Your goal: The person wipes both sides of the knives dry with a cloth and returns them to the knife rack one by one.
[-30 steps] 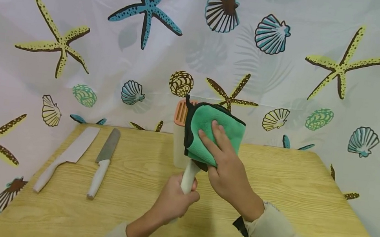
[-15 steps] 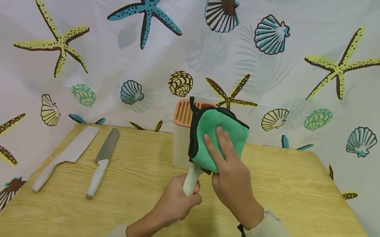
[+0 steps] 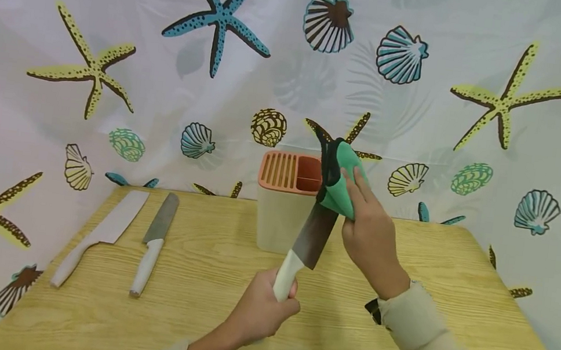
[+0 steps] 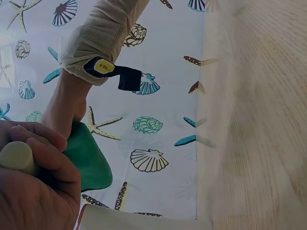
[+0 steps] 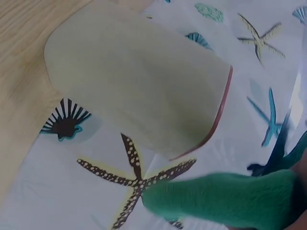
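My left hand point(image 3: 261, 307) grips the white handle of a kitchen knife point(image 3: 316, 235), whose broad dark blade slants up and away. In the left wrist view, the handle's butt end point(image 4: 17, 155) pokes out of the curled fingers. My right hand point(image 3: 372, 242) holds a green cloth point(image 3: 339, 198) with black edging, folded over the upper blade. The blade's tip is hidden by the cloth. The right thumb is mostly out of sight behind it. In the right wrist view, the cloth point(image 5: 225, 199) looks blurred.
Behind the knife stands a cream knife block point(image 3: 280, 219) with a slotted orange top. A cleaver point(image 3: 114, 222) and a second white-handled knife point(image 3: 154, 241) lie on the left of the wooden table point(image 3: 198, 328). A patterned curtain point(image 3: 283, 64) hangs behind.
The right hand with the cloth has moved right and turned, baring the lower blade that the cloth covered before. The left hand still grips the handle, shifted slightly. More of the knife block shows.
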The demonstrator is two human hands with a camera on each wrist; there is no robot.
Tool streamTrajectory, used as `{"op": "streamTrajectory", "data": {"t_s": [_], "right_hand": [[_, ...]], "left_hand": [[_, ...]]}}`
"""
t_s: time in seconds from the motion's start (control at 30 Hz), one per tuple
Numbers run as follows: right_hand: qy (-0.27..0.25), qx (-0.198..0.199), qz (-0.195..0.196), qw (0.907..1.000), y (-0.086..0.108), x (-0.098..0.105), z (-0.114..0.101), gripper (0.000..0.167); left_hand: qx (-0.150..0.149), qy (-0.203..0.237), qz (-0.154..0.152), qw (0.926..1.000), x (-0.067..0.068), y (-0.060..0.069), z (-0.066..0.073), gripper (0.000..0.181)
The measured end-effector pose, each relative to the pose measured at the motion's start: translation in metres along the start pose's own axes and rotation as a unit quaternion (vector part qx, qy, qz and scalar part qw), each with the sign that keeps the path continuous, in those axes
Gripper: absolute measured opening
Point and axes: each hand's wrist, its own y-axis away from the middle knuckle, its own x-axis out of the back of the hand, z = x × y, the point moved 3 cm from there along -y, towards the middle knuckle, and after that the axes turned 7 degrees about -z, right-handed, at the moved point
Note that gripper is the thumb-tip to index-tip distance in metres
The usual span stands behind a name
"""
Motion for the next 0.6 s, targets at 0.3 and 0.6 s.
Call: {"op": "streamTrajectory", "data": {"t_s": [0.3, 0.6], "right_hand": [[-0.179, -0.187, -0.055, 0.9643, 0.004, 0.038, 0.038, 0.035], [-0.197, -0.121, 0.087, 0.9691, 0.024, 0.076, -0.007, 0.031]], "left_hand": [[-0.028, -0.008, -0.013, 0.9995, -0.003, 0.002, -0.001, 0.004], [-0.005, 0.030, 0.001, 0.9995, 0.001, -0.002, 0.000, 0.006]]}}
